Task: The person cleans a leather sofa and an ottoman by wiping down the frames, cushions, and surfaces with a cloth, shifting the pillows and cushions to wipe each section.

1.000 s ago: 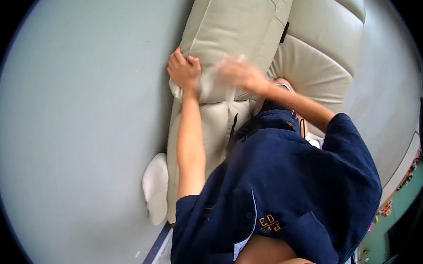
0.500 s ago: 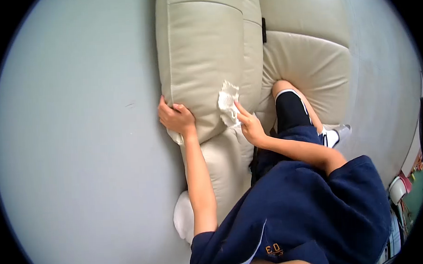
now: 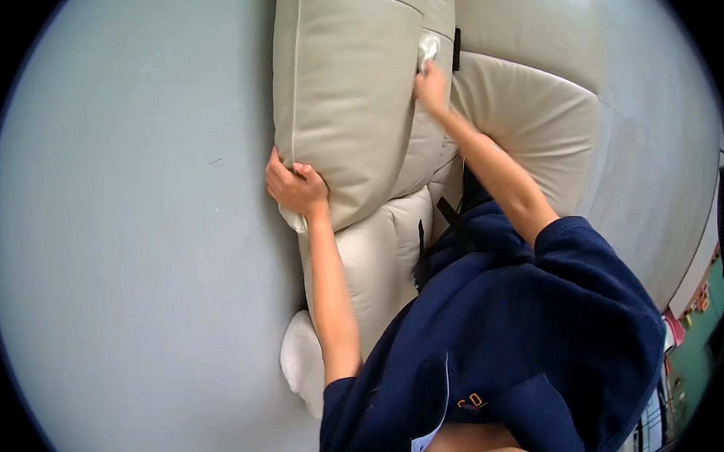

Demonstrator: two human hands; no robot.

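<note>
A cream leather sofa backrest (image 3: 349, 91) runs up the middle of the view. My left hand (image 3: 298, 187) is wrapped round its left edge near the lower corner, fingers curled over the side against the wall. Higher up, my right hand (image 3: 431, 90) presses a crumpled white wipe (image 3: 428, 48) against the right part of the backrest. The fingers are closed on the wipe and partly blurred.
A grey-blue wall (image 3: 131, 234) fills the left. Right of the backrest lies the sofa seat (image 3: 533, 108), with grey floor (image 3: 654, 136) beyond. A white rounded thing (image 3: 301, 360) lies beside my left forearm. Small, blurred items are at the lower right.
My right hand has slid the wipe up and to the right, from low on the backrest to near its top right in view. My left hand stays at the left edge.
</note>
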